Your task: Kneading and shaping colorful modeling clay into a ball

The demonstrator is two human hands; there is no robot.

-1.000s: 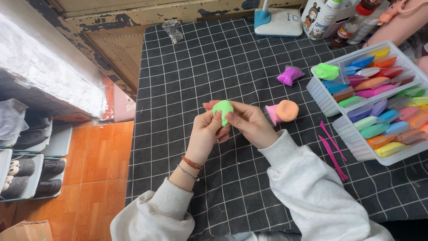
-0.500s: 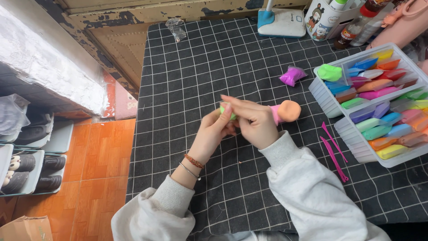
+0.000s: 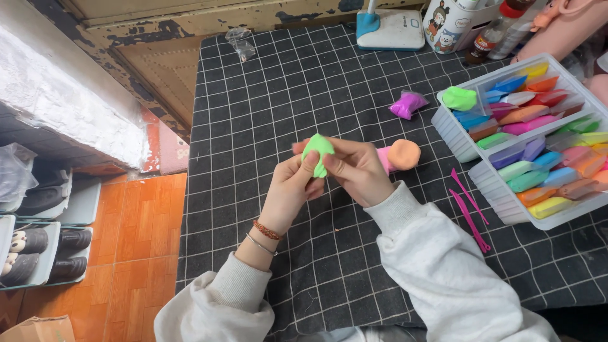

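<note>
Both forearms came up from the bottom of the frame in loose pale grey sleeves and met near the centre. The left hand (image 3: 292,190) sat just left of centre, palm turned inward, its thumb pressed up against what it pinched, fingers curled behind. Its sleeve was pushed back, baring the wrist, which carried a reddish beaded band and a thin metal bangle. The right hand (image 3: 360,170) came in from the lower right, back of the hand up, fingertips closed opposite the left thumb. The two hands touched at the fingertips, both closed in a pinch.
</note>
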